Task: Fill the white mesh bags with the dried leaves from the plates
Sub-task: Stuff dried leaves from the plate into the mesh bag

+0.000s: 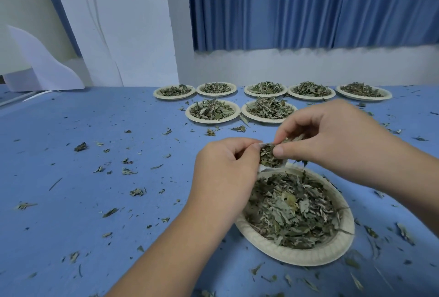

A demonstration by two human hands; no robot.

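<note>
- Two hands met above the far rim of the near plate [308, 257], with a small white mesh bag [268, 157] held between them, clear of the desk [95, 130].
- The left hand [225, 168] had its fingers curled, gripping the bag's left edge.
- The right hand [332, 137] pinched the bag's mouth between thumb and forefinger.
- Dried leaves [292, 211] filled the near plate, and more were packed in the bag.
- Seven further plates [212, 120] of leaves sat in two rows at the back.
- Leaf crumbs [128, 171] lay scattered over the desk.

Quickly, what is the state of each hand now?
Left hand: closed, pinching the edge of the white mesh bag.
Right hand: closed, pinching the same bag's other side.
</note>
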